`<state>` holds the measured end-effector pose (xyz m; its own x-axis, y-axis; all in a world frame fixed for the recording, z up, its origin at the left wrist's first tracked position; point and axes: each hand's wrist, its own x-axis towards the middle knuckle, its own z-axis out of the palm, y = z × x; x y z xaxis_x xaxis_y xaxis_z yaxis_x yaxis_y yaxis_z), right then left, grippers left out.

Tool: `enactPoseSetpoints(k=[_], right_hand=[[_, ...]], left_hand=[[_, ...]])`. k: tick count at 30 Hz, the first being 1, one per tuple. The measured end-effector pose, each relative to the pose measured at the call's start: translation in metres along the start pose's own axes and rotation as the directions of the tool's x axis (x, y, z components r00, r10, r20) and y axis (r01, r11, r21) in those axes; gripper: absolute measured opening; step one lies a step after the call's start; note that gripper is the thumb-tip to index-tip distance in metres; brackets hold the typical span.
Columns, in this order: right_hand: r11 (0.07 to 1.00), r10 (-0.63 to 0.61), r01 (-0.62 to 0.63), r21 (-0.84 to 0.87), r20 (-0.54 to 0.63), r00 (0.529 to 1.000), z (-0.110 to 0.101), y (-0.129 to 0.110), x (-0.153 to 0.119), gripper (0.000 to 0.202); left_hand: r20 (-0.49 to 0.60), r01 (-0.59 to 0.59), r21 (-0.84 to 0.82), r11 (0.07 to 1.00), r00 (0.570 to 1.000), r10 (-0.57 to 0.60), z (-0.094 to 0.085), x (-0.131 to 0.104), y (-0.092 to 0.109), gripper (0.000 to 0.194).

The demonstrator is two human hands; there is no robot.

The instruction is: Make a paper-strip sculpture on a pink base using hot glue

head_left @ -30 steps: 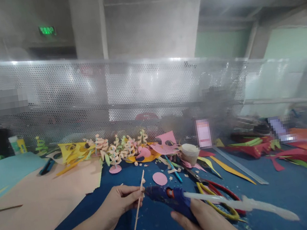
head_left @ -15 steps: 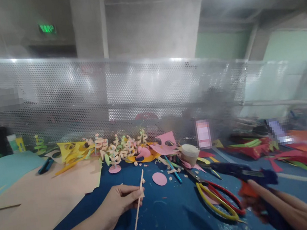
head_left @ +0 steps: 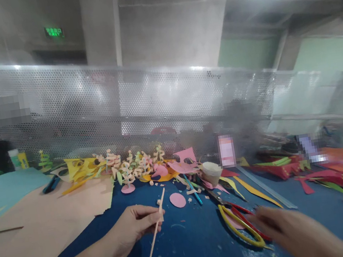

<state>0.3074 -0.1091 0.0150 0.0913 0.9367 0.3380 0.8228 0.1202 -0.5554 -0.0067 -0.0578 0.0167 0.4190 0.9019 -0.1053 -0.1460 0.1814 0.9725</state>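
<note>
Stick (head_left: 156, 229) btwn left fingers (head_left: 151, 218)

Glue gun gone, right hand back at the scissors

The right hand (head_left: 290, 231), which a second ago held a blue glue gun against the stick (head_left: 155, 226) and then carried it off to the right, came back empty and blurred, its fingertips at the red and yellow scissors (head_left: 241, 226). The glue gun dropped out of view, and the camera tilted slightly.
</note>
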Motion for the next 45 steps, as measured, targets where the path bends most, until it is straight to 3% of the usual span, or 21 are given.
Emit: enactPoseSetpoints(k=[2,5,9,14,24,30,34,37,40,45], right_hand=[[0.97,-0.103,0.043,0.237,0.249,0.963,0.024,-0.052,0.008,0.017],[0.763,-0.255,-0.051,0.645,0.373,0.892,0.06,-0.1,0.017,0.026],[0.495,-0.303,-0.227,0.839,0.411,0.86,0.085,-0.113,0.024,0.021],[0.357,-0.338,-0.334,0.872,0.454,0.824,0.086,-0.109,0.022,0.018],[0.347,-0.396,-0.322,0.881,0.449,0.801,0.077,-0.116,0.019,0.012],[0.387,-0.385,-0.218,0.896,0.372,0.845,0.08,-0.122,0.014,0.016],[0.342,-0.378,-0.217,0.914,0.346,0.859,0.086,-0.122,0.012,0.018],[0.321,-0.367,-0.247,0.914,0.36,0.858,0.088,-0.119,0.013,0.018],[0.359,-0.319,-0.224,0.906,0.345,0.883,0.087,-0.117,0.015,0.018],[0.417,-0.292,-0.186,0.89,0.325,0.9,0.085,-0.121,0.014,0.026]], left_hand=[[0.042,0.009,-0.008,1.0,0.999,-0.009,0.004,-0.005,0.003,0.022],[0.124,0.016,-0.023,1.0,0.992,-0.013,0.007,-0.01,0.005,0.019],[0.204,0.015,-0.071,0.997,0.979,0.0,0.007,-0.012,0.004,0.015],[0.243,0.075,-0.112,0.991,0.969,-0.046,0.006,-0.012,0.004,0.013],[0.261,0.138,-0.124,0.983,0.96,-0.102,0.009,-0.017,0.005,0.014],[0.262,0.141,-0.147,0.979,0.96,-0.099,0.008,-0.014,0.0,0.017],[0.254,0.103,-0.191,0.976,0.966,-0.052,0.008,-0.013,0.0,0.024],[0.278,0.173,-0.16,0.972,0.952,-0.124,0.008,-0.016,0.005,0.031],[0.312,0.242,-0.087,0.966,0.928,-0.205,0.008,-0.019,0.009,0.023],[0.269,0.21,-0.054,0.976,0.945,-0.188,0.007,-0.018,0.008,0.021]])
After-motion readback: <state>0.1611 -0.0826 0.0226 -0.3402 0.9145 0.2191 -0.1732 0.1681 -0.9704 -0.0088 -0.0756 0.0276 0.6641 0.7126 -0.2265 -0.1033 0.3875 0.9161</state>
